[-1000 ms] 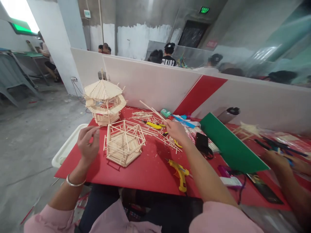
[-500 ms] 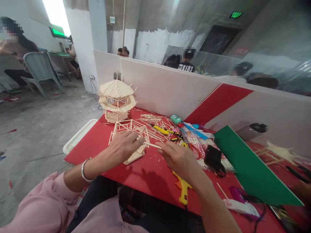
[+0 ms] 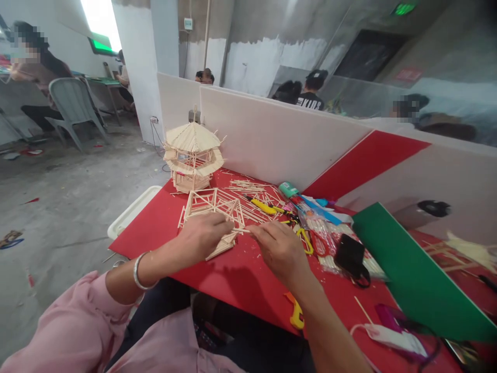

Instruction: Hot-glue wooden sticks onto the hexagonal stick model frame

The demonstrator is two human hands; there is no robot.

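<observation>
At the left edge of the red table (image 3: pixel 240 274) a white tray (image 3: pixel 132 212) juts out; we cannot tell what is in it. Beyond it stands a stick pavilion (image 3: pixel 193 155). Nearer, our left hand (image 3: pixel 204 235) curls over the open six-sided stick frame (image 3: pixel 212 204), gripping its near rim. Our right hand (image 3: pixel 279 248) pinches a thin stick (image 3: pixel 241 230) that touches the frame. Further right, a clear packet (image 3: pixel 326 233) holds more sticks, then a green board (image 3: pixel 411 280).

Floor (image 3: pixel 58 207): grey concrete, on your left.
Partition (image 3: pixel 272 134): white, red stripe, facing you.
Chair (image 3: pixel 72 103): grey plastic, far left.
Light (image 3: pixel 99 20): bright panel overhead.
</observation>
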